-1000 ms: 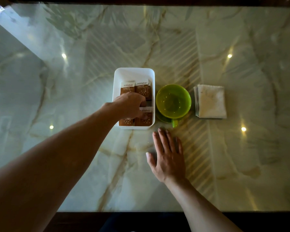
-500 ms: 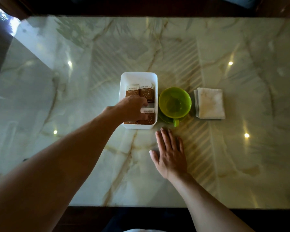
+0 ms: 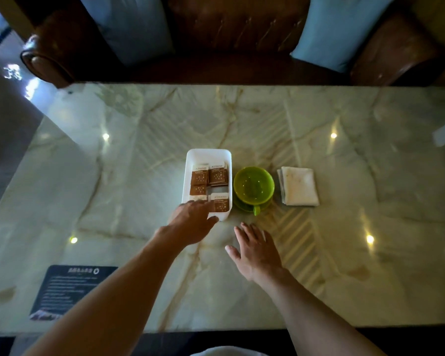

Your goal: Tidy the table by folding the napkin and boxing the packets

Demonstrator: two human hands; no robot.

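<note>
Head view: the left hand point(image 3: 193, 222) sits at the near end of the white box point(image 3: 188, 176), fingers loosely extended over the rim and thumb at the near wall, holding nothing; a second ago it was deeper in the box, curled over the packets. Brown packets point(image 3: 210, 185) lie flat in the box, more of them showing now that the hand has drawn back. The right hand point(image 3: 254, 249) rests flat on the marble table point(image 3: 344, 253), fingers straight and spread, just near of the box's right corner, much as before. A green cup point(image 3: 253, 187) on its saucer stands just right of the box, handle toward the person. The folded white napkin point(image 3: 299, 186) lies right of the cup, apart from it. A dark printed card point(image 3: 64, 289) lies at the near left. Beyond the far edge, a brown leather sofa point(image 3: 242, 42) with two blue cushions point(image 3: 337, 29) has come into view as the camera tipped up.
</note>
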